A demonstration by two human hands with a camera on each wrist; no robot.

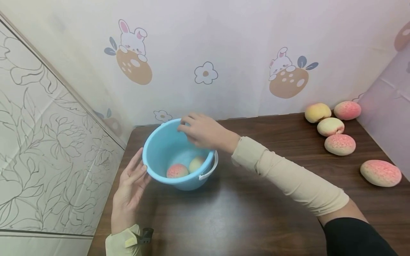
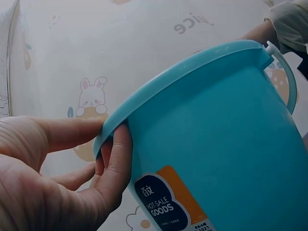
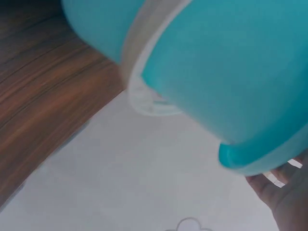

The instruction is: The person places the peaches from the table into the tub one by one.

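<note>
A light-blue plastic bucket stands tilted toward me on the table. My left hand pinches its left rim between thumb and fingers, close above a printed label. Inside the bucket lie a pink-speckled peach and a paler peach, which is partly hidden by the wall. Over the bucket's far right rim is my right hand, its fingers loosely bent and apart, with nothing visible in them. The right wrist view shows those fingers right at the rim. The white handle hangs on the right side.
Several more peaches are at the right of the dark wooden table: a cluster near the back corner, including a yellow peach, and a large pink peach nearer me. Patterned walls border the table.
</note>
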